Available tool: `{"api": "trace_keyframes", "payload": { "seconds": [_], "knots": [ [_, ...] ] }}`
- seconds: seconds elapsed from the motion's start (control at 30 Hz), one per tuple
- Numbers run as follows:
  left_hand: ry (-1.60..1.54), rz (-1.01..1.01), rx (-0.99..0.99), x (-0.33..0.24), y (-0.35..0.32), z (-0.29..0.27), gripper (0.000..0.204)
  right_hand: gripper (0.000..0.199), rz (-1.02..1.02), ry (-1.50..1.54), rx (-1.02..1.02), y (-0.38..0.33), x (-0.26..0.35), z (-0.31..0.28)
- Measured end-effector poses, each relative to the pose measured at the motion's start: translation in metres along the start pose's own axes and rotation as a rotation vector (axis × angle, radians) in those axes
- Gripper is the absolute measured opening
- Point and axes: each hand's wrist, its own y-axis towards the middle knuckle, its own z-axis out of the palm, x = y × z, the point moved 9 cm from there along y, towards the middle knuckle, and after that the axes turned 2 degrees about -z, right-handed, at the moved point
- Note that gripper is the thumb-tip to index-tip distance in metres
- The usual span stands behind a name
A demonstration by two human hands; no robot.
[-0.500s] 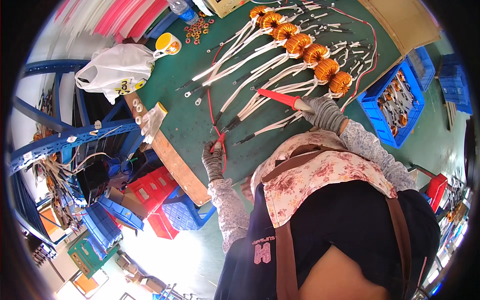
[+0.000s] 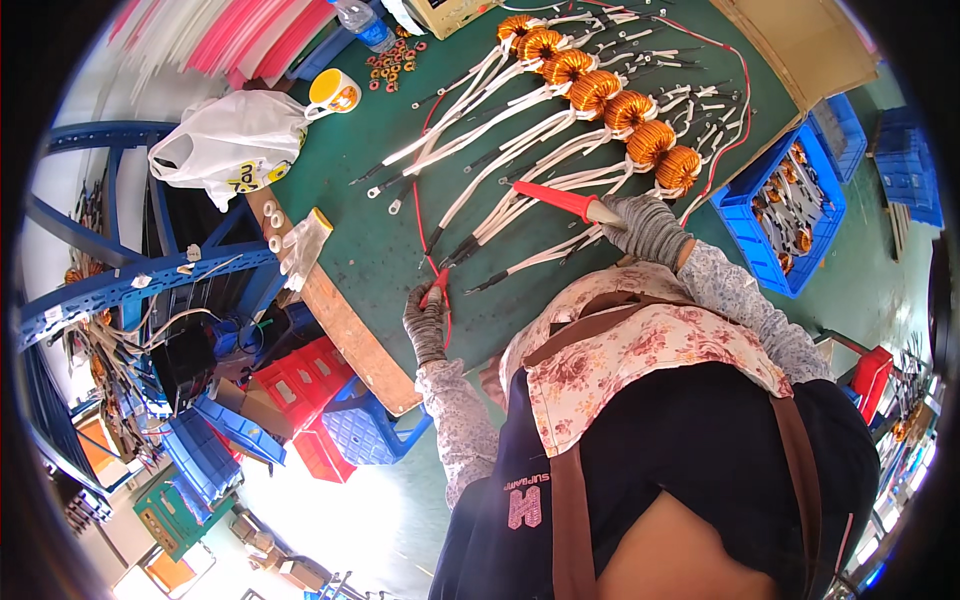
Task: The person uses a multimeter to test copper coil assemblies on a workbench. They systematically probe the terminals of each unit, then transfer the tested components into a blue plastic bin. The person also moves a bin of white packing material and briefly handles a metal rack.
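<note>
My left hand (image 2: 425,318), in a grey glove, is closed on a small red clip (image 2: 441,281) near the table's front edge. A red wire (image 2: 419,210) runs by this clip, beside dark-ended leads. My right hand (image 2: 645,228), gloved too, grips the pale end of a long red tapered tool (image 2: 555,198); its narrow tip points left over the white leads (image 2: 487,232). A slanting row of copper-wound toroid coils (image 2: 628,111) lies beyond, with white sleeved leads spreading to both sides. The coil nearest to me (image 2: 678,170) lies just beyond my right hand.
A yellow-and-white mug (image 2: 334,92), small rings (image 2: 392,68), a bottle (image 2: 362,24) and a white plastic bag (image 2: 228,145) are at the far left. White rolls (image 2: 273,225) lie by the wooden edge (image 2: 350,340). A blue crate of coils (image 2: 733,215) stands at right, near cardboard (image 2: 800,50).
</note>
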Motion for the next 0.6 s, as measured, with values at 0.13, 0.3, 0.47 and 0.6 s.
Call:
{"api": "trace_keyframes", "payload": {
  "seconds": [0.13,0.3,0.47,0.6],
  "knots": [
    [-0.048,-0.041,0.019,-0.0008,-0.0023,0.0019,0.022,0.039,0.01,-0.006,-0.001,0.0003,0.0003,-0.0014],
    [-0.031,-0.026,0.016,-0.003,-0.0034,0.0014,0.021,0.038,0.008,-0.01,0.006,0.0011,0.0056,-0.0051],
    [-0.056,-0.051,-0.002,-0.004,-0.0043,0.0027,0.022,0.037,0.01,-0.012,-0.004,0.0014,0.0019,-0.003],
    [-0.001,-0.045,0.01,0.0002,-0.0021,-0.001,0.025,0.038,-0.012,-0.027,-0.01,0.0004,0.0075,-0.0091]
  ]
}}
